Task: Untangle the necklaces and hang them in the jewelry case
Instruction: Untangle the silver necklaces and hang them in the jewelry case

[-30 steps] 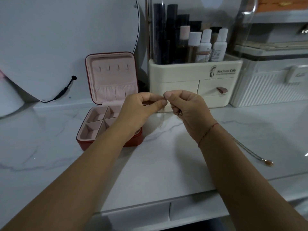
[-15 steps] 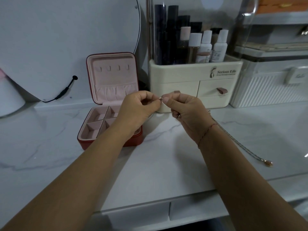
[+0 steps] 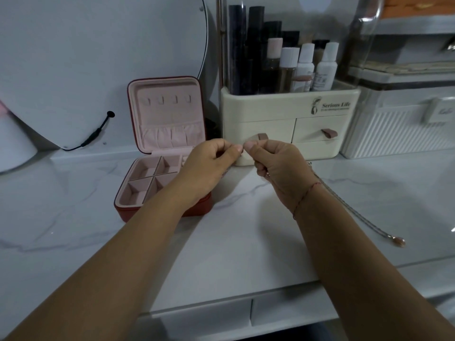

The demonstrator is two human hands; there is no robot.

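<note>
Necklace: twisted metal chain (image 3: 357, 212) is lying slack on the marble-look desk (image 3: 221, 254), right of the right wrist; teardrop pendant (image 3: 399, 241) is sitting at its near end.
Hands: left hand (image 3: 209, 166) and right hand (image 3: 280, 166) are hovering over the desk, fingers (image 3: 251, 145) pinching tip to tip on something tiny, probably a clasp.
Change: the small ring showing between the thumbs half a second ago is now being covered. Likely clasp work; nothing is hung yet.
Jewelry case (image 3: 170, 119): red shell and soft pink lining, standing open behind the left hand; lid hooks (image 3: 167, 99) are holding nothing.
Behind: glossy cream organizer (image 3: 283, 112) and round mirror (image 3: 98, 57) are standing at the back.
</note>
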